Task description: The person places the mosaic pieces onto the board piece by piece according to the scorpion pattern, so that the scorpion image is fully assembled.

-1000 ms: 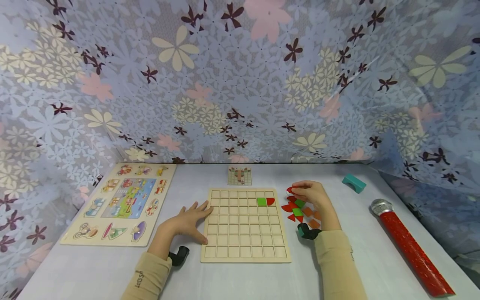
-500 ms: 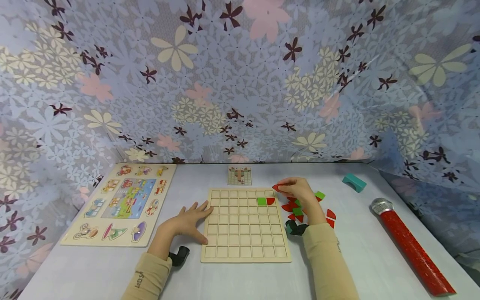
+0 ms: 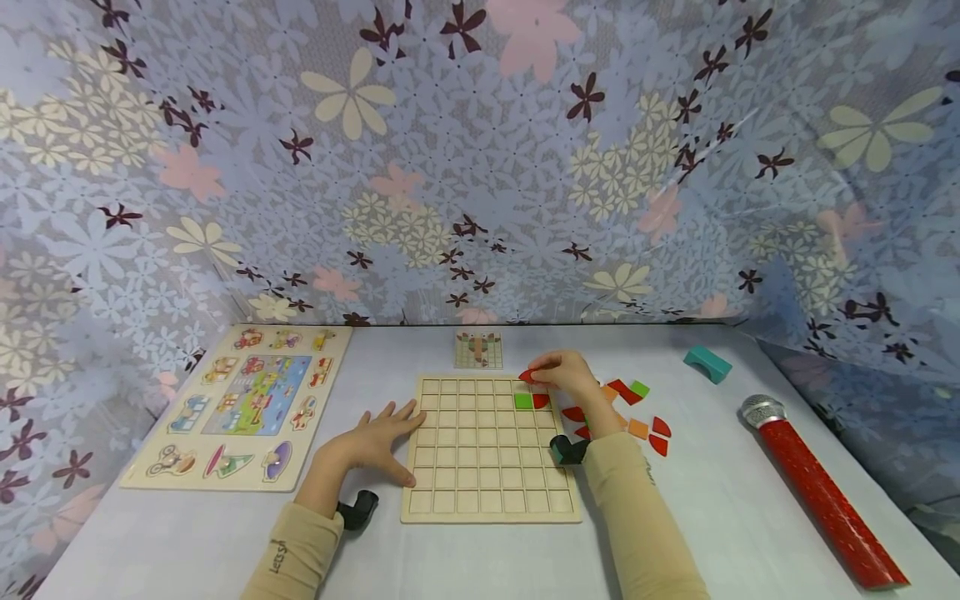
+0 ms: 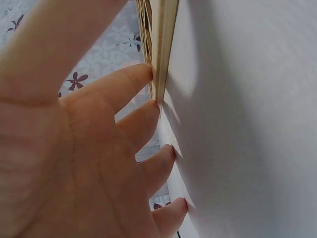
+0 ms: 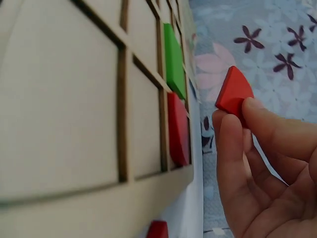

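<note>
A wooden grid board (image 3: 480, 454) lies in the middle of the table. Near its far right corner sit a green square tile (image 3: 522, 402) and a red quarter-circle tile (image 3: 541, 402), side by side in neighbouring cells. Above that corner my right hand (image 3: 567, 375) pinches another red quarter-circle tile (image 5: 234, 89) between thumb and fingertips, clear of the board in the right wrist view. My left hand (image 3: 375, 442) is spread at the board's left edge; thumb and fingertips touch the rim (image 4: 161, 59), with some fingertips on the table in the left wrist view.
Loose red, green and orange tiles (image 3: 637, 428) lie right of the board, partly hidden by the right arm. A small pattern card (image 3: 478, 350) lies behind it. A picture puzzle (image 3: 240, 408) is at left; a teal arch block (image 3: 707, 364) and red microphone (image 3: 825, 500) are at right.
My right hand has carried the red quarter-circle tile left from the loose pile to above the board's far right corner. The left hand has stayed in place.
</note>
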A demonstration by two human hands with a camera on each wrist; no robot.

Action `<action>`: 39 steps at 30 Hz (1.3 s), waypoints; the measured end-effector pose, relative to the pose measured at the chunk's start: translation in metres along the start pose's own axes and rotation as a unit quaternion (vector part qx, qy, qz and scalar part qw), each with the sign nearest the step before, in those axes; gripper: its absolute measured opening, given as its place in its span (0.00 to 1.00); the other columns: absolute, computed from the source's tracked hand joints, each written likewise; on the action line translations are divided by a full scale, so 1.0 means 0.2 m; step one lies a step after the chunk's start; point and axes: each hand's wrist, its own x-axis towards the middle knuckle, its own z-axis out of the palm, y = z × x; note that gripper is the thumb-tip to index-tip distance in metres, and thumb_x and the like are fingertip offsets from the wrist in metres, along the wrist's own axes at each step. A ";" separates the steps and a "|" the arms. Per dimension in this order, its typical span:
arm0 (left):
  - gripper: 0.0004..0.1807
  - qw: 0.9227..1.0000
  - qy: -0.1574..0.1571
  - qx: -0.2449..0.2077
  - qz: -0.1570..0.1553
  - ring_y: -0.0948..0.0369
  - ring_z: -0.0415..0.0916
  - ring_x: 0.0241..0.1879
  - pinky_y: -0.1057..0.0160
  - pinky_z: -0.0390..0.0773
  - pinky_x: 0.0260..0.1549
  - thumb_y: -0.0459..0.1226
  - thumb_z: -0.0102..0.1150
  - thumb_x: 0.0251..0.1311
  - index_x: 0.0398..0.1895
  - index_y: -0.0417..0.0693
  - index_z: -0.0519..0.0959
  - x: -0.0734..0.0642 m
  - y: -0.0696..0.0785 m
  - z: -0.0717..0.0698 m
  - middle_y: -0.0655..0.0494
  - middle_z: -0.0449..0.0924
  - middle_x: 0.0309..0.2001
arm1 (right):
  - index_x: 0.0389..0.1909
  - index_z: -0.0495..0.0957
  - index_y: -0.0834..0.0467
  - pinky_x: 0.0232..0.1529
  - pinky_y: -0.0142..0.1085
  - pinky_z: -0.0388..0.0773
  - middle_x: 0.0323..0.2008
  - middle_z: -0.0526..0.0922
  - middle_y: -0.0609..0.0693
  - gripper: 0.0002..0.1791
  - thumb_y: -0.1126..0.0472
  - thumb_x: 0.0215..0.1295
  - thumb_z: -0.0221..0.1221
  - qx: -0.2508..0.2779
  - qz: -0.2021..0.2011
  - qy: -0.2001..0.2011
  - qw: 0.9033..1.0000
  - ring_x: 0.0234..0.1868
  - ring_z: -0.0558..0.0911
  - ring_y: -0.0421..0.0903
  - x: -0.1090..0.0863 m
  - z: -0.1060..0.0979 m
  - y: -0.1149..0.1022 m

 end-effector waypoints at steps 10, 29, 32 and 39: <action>0.55 1.000 0.002 -0.001 -0.002 0.41 0.35 0.70 0.35 0.32 0.63 0.46 0.75 0.36 0.70 0.44 0.55 0.00 0.00 0.00 0.44 0.42 0.72 | 0.39 0.80 0.69 0.35 0.36 0.81 0.39 0.80 0.61 0.08 0.72 0.58 0.59 -0.062 0.002 -0.002 0.998 0.30 0.82 0.43 0.01 0.06 -0.01; 0.56 1.000 0.002 -0.008 -0.004 0.42 0.34 0.70 0.35 0.31 0.63 0.46 0.75 0.36 0.70 0.45 0.56 0.01 -0.01 0.00 0.44 0.42 0.73 | 0.33 0.84 0.61 0.39 0.39 0.77 0.32 0.84 0.53 0.07 0.70 0.52 0.63 -0.268 -0.039 -0.003 0.963 0.37 0.79 0.50 0.04 0.09 -0.03; 0.55 1.000 0.002 -0.007 -0.003 0.42 0.34 0.71 0.35 0.31 0.62 0.46 0.75 0.36 0.70 0.45 0.56 0.01 -0.01 0.00 0.45 0.42 0.73 | 0.32 0.84 0.61 0.37 0.38 0.77 0.31 0.82 0.52 0.06 0.69 0.52 0.63 -0.266 -0.032 -0.001 0.963 0.35 0.78 0.48 0.04 0.09 -0.03; 0.55 1.000 0.001 -0.008 -0.004 0.42 0.34 0.71 0.35 0.31 0.63 0.46 0.75 0.36 0.70 0.45 0.56 0.00 -0.01 0.00 0.45 0.42 0.73 | 0.32 0.81 0.61 0.30 0.34 0.75 0.29 0.80 0.52 0.06 0.69 0.51 0.64 -0.233 -0.032 0.007 0.972 0.29 0.76 0.46 0.02 0.08 -0.02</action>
